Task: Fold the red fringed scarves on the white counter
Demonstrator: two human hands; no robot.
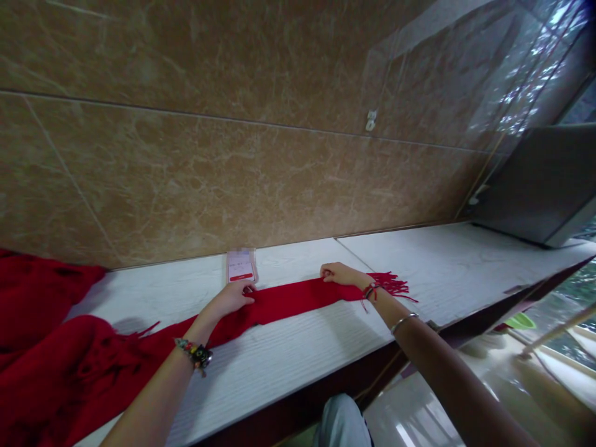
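Note:
A long red scarf (298, 297) with fringed ends lies folded in a narrow strip along a white counter (288, 354). My left hand (233, 298) rests on the strip near its middle, fingers curled down onto the cloth. Further right, near the fringed end (393, 285), my right hand (339, 274) is closed in a pinch on the scarf's far edge. A phone (241, 266) with a lit screen leans against the wall just behind my left hand.
A heap of more red scarves (41, 347) fills the counter's left end. The brown marble wall (233, 155) rises directly behind. A grey box-shaped appliance (540, 186) stands at the far right. The counter's front edge drops to a glossy floor (442, 397).

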